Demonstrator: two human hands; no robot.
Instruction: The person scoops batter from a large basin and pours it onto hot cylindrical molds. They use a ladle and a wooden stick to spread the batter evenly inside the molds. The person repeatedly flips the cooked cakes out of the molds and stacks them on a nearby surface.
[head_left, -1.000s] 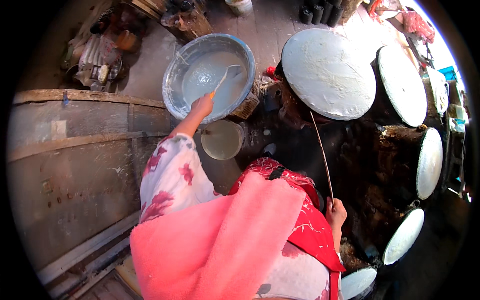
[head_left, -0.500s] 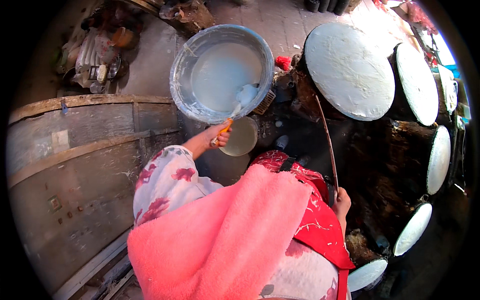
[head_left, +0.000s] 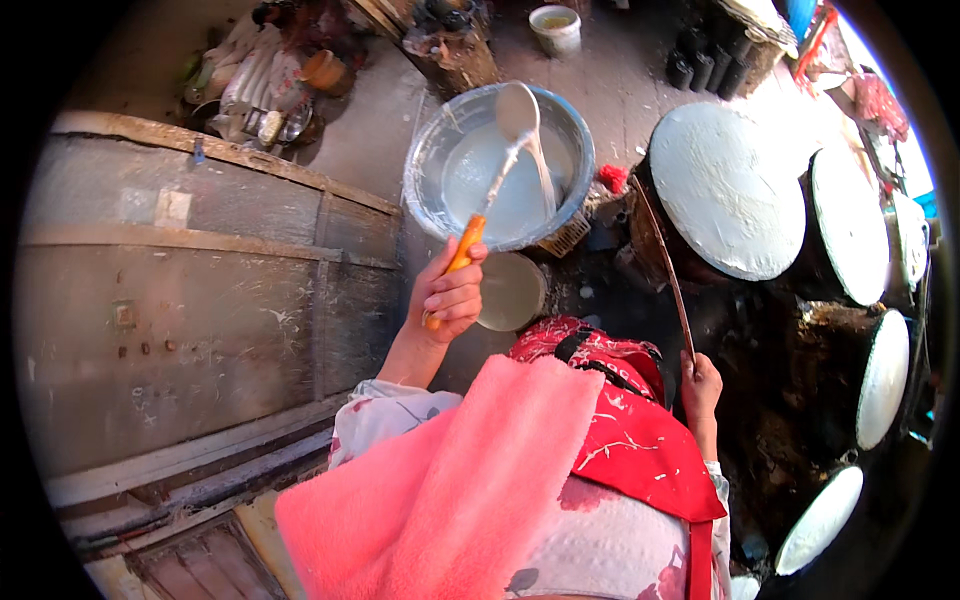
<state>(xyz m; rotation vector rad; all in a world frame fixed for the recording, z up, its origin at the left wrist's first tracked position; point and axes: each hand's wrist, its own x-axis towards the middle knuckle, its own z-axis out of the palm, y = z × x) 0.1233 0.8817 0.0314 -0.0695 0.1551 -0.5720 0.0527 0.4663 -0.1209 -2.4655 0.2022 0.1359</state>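
My left hand (head_left: 450, 295) is closed around the orange handle of a ladle (head_left: 517, 112). Its bowl is raised above a large grey basin (head_left: 416, 190) of milky white batter, and a pale stream runs down from it into the basin. Below the basin, close to my left hand, stands a smaller bucket (head_left: 512, 292) of cloudy liquid. My right hand (head_left: 702, 385) grips one end of a long, thin brown strip (head_left: 670, 262), whose far end reaches the edge of a large round griddle (head_left: 727, 190) coated white.
More white-coated round griddles (head_left: 848, 225) curve down my right side on dark drum-like stoves. A scuffed wooden partition (head_left: 220, 340) runs along the left. Farther off are a white pail (head_left: 556, 32), dark cylinders (head_left: 705, 68) and a heap of bags and pots (head_left: 262, 85).
My left hand has lifted the ladle out of the batter, and liquid now streams from it. My view has shifted, so the basin and griddles appear lower. My right hand still holds the strip.
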